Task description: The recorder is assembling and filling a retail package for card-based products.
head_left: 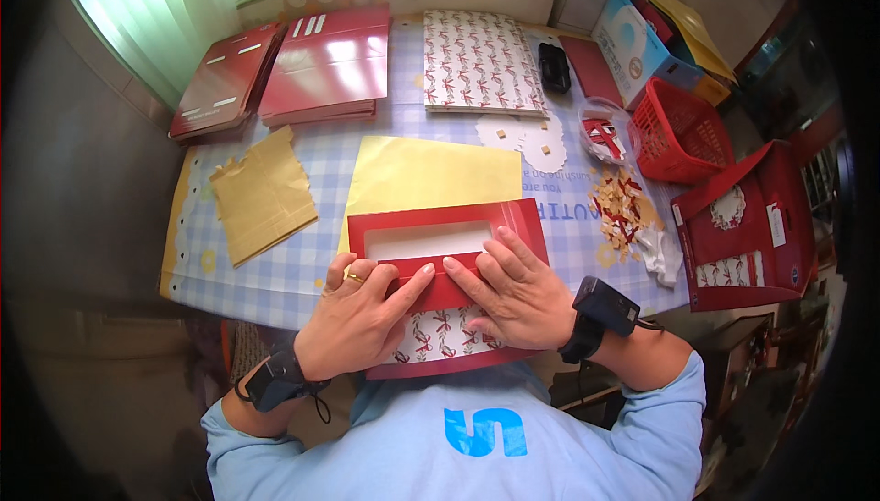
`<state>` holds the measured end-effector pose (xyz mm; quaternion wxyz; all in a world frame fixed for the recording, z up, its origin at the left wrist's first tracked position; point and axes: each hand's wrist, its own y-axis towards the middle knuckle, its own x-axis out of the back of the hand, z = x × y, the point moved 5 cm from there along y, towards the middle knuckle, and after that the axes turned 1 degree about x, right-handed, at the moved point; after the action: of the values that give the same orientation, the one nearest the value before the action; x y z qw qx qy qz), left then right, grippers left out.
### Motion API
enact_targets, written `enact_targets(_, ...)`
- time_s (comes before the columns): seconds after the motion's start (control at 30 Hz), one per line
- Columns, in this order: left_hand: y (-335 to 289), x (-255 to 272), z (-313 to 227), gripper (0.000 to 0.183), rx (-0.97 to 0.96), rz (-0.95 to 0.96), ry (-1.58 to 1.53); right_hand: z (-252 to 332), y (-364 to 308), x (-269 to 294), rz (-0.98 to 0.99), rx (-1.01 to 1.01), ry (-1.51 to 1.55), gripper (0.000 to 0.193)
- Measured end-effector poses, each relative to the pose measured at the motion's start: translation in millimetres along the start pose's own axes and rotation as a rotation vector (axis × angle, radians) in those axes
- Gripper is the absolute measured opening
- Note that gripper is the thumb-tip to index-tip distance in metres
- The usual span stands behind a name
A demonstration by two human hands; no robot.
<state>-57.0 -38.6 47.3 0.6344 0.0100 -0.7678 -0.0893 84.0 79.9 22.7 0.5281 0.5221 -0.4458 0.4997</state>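
Observation:
A red cardboard gift box blank (513, 226) lies at the near table edge, its rectangular cut-out showing white inside. Below its red strip is a white panel printed with red bows and green sprigs (440, 336). My left hand (353, 322), with a ring on one finger, presses its outstretched index finger on the red strip; the other fingers bend near the box's left side. Opposite it, my right hand (522, 295) lies on the strip and right side with fingers apart. The two index fingertips almost meet at the middle. Yellow paper (431, 166) lies under the box's far edge.
Red card stacks (325, 66) and a patterned stack (481, 61) stand at the back. Brown paper (263, 197) lies left. On the right are a red basket (683, 130), a clear tub (603, 139), scraps (619, 208), crumpled tissue (660, 253) and another red box (742, 226).

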Motion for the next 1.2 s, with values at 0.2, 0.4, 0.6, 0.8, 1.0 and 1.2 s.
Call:
enact_targets(0.2,-4,-8,2,0.062,0.003,0.004,-0.038,-2,-3,12,-0.050,-0.038,0.178,0.072)
enact_targets(0.4,-3,3,4,0.068,0.024,-0.026,-0.219,-53,-43,48,-0.362,-0.531,0.553,0.033)
enact_targets(0.6,-41,-12,15,0.066,0.674,-0.251,-0.059,-35,-65,10,-0.181,-0.726,1.083,0.029)
enact_targets(0.8,-55,-24,25,0.051,0.667,-0.534,-0.890,-26,-53,31,-0.529,-0.719,1.261,0.018)
enact_targets(1.0,-40,-2,1,0.066,0.331,-1.313,-1.733,38,-30,139,-0.998,0.029,0.374,0.026)
enact_targets(1.2,-5,-56,86,0.031,-0.876,-0.739,-1.943,92,-23,133,-1.148,0.120,-0.036,0.021)
